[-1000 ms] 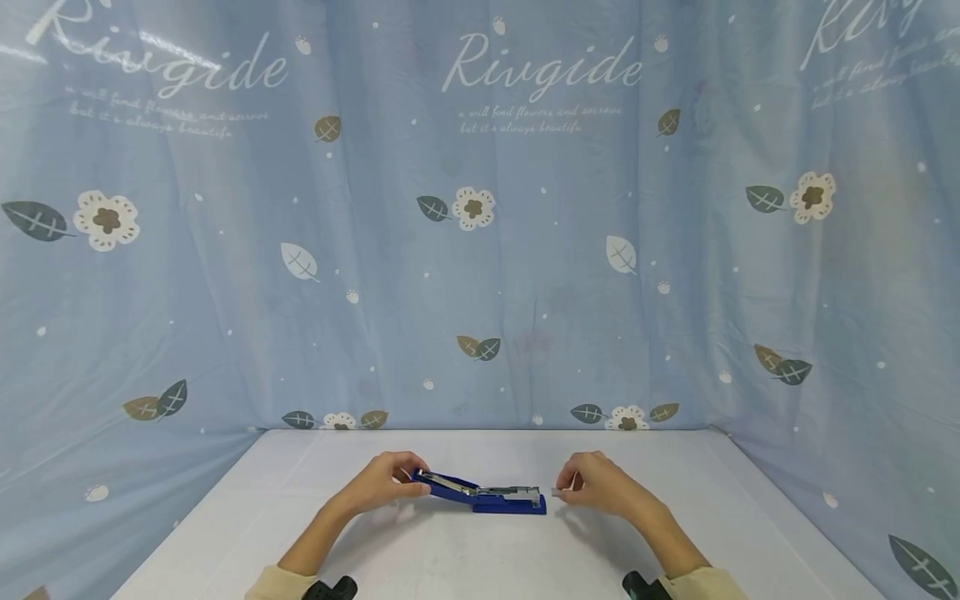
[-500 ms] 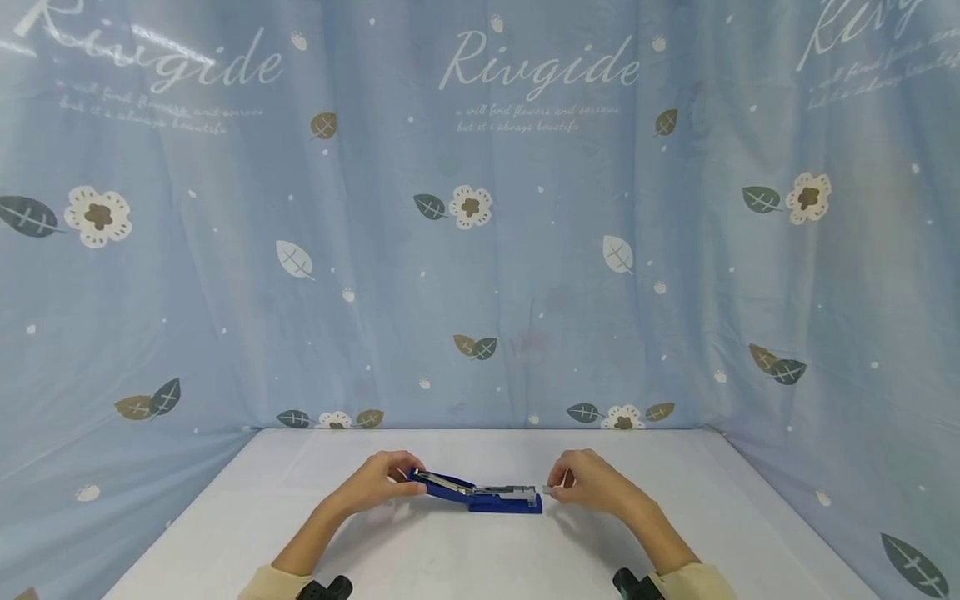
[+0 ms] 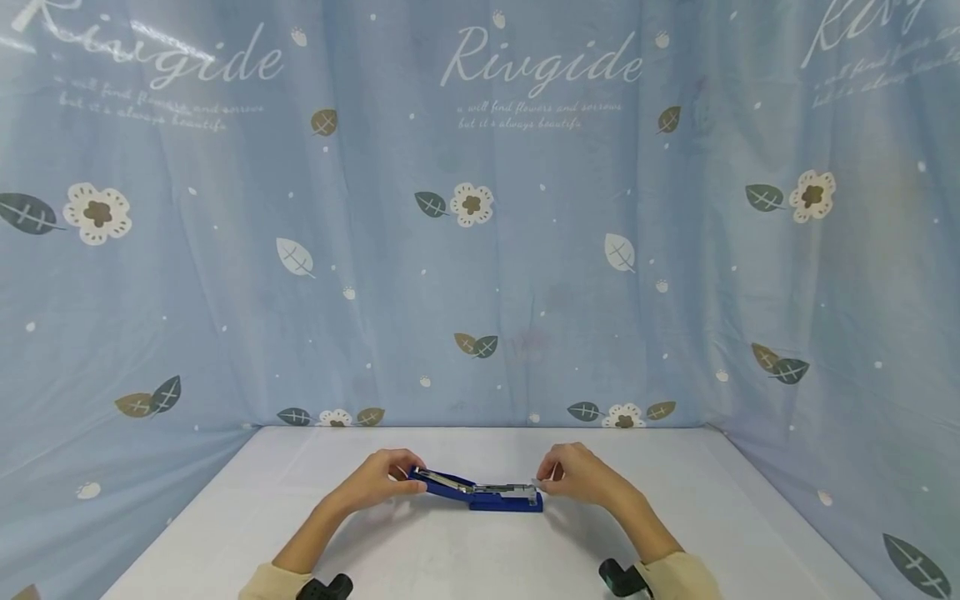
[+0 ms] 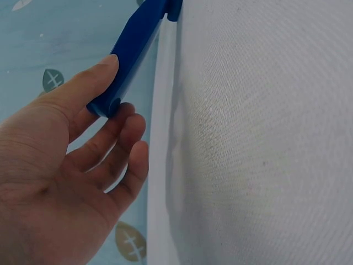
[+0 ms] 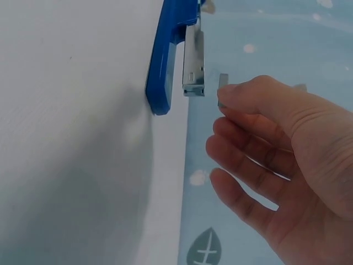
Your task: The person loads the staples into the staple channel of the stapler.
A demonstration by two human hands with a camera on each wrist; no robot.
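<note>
A blue stapler [image 3: 506, 503] lies opened out on the table, its top cover [image 4: 132, 52] swung back to the left and its metal magazine [image 5: 193, 61] exposed. My left hand [image 3: 384, 482] pinches the free end of that cover between thumb and fingers. Between the thumb and index finger of my right hand [image 3: 583, 477] is a small grey strip of staples [image 5: 223, 80]. In the right wrist view a gap shows between the strip and the magazine's front end. From the head view the strip overlaps the area just above that end.
The white table [image 3: 450, 558] carries the stapler near its middle. A blue curtain [image 3: 525, 275] with printed leaves and flowers hangs behind the table and along both sides. Dark wrist cameras [image 3: 624, 577] sit by the beige sleeves [image 3: 678, 577].
My right hand has moved left and slightly up with the staple strip, from beside the stapler's front end to just over it. The left hand keeps its grip on the cover.
</note>
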